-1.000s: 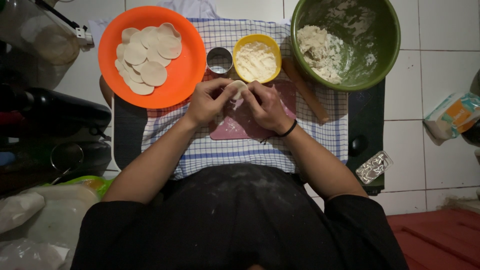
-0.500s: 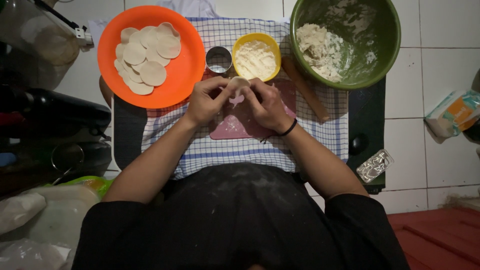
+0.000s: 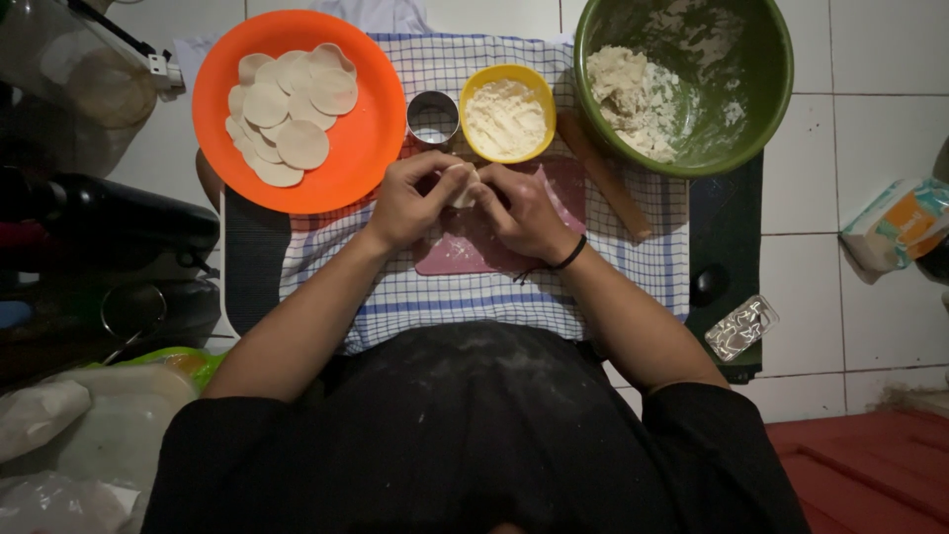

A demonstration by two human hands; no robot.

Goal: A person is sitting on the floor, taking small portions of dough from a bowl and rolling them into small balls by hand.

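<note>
Pinching one dough disc (image 3: 461,184) between left hand (image 3: 410,203) and right hand (image 3: 524,213), fingers curled shut around it, above the pink board (image 3: 465,255) mid-cloth. About ten cut discs (image 3: 289,114) done on orange plate (image 3: 361,138); dough (image 3: 633,99) left in green bowl (image 3: 761,109).

One head-worn camera looks straight down, fairly close, over the person's chest onto the checked cloth (image 3: 465,287) and tiled floor (image 3: 870,129), whose left edge seems dim.
</note>
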